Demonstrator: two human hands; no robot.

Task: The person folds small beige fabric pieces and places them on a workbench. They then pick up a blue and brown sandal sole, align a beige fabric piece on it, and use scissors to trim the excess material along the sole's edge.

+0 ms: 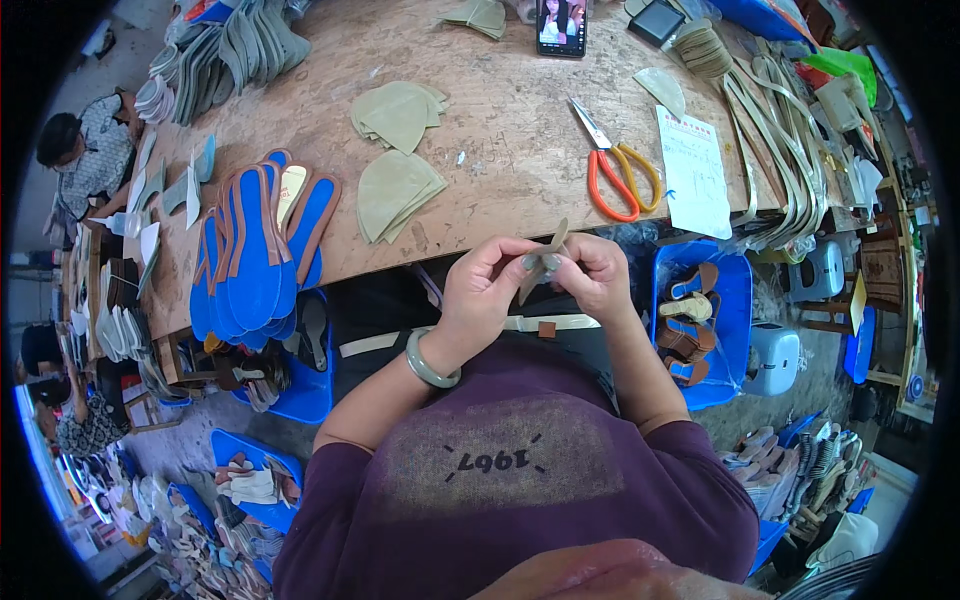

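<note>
With the hands as the middle of the dial and twelve straight ahead, a wooden table (510, 105) fills the far side. Towards four o'clock is a blue tub (737, 325) with sandals (688, 342) inside. A bundle of beige strips (808, 170) lies at two o'clock, over the table's right end. Overlapping blue insoles (262, 270) with brown edging are at nine. A sheet of paper (693, 180) lies at two, nearer than the strips, and open scissors (622, 180) with orange and yellow handles lie at one.

The left hand (477, 300) and right hand (597, 280) meet just off the table's near edge. Two piles of beige cutouts (398, 195) sit around ten o'clock, and a lit phone (562, 28) stands at twelve. Smallest is a thin beige piece (528, 289) at the centre, seen nearly edge-on, its middle hidden; the thumb and fingers of both hands are pinched on it.
</note>
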